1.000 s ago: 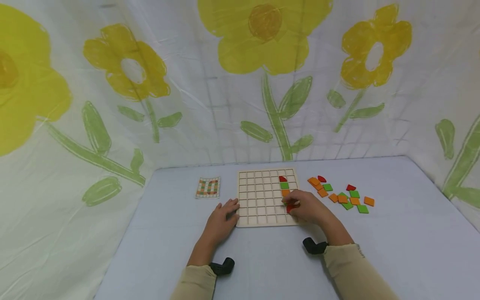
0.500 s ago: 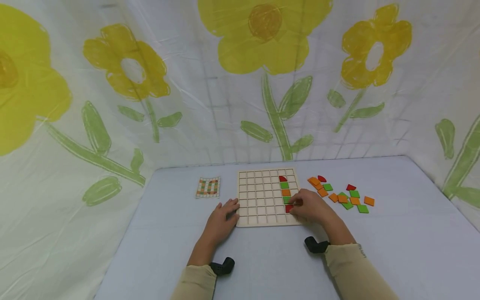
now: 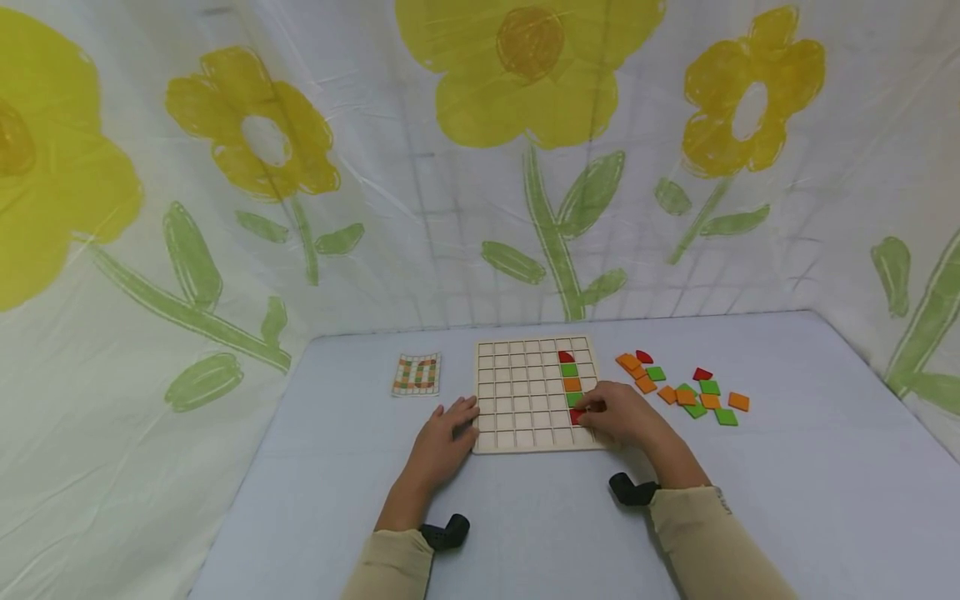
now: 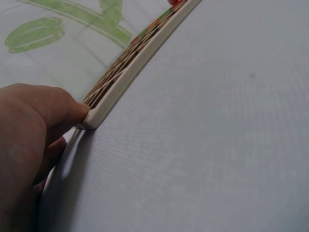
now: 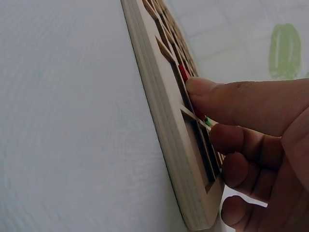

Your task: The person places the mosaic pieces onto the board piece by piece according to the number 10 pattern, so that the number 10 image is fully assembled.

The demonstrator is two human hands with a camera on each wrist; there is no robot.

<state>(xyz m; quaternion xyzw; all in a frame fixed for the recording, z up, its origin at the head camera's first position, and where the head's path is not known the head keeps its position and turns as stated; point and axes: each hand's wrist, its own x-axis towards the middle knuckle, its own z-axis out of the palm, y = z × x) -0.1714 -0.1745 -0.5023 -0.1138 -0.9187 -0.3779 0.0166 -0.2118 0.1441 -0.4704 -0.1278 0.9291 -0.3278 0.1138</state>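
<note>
In the head view a square wooden grid board (image 3: 517, 398) lies on the table. Near its right side runs a column of tiles: a red rounded tile (image 3: 566, 357), a green square (image 3: 569, 370), an orange square (image 3: 572, 385), another green square (image 3: 573, 400) and a lower red tile (image 3: 576, 417). My right hand (image 3: 621, 412) pinches that lower red tile at its cell, thumb tip against it in the right wrist view. My left hand (image 3: 438, 443) rests beside the board, fingers touching its left edge; the left wrist view shows the thumb (image 4: 72, 112) at the near corner.
Several loose orange, green and red tiles (image 3: 709, 402) lie scattered right of the board, some overlapping. A small pattern card (image 3: 416, 375) with a printed coloured grid lies to its left. Behind the table (image 3: 525, 517) hangs a flower-printed curtain (image 3: 360, 283).
My right hand has shifted slightly right, its index finger drawing back from the lower green tile, which now shows more fully. The left hand and the board have stayed in place.
</note>
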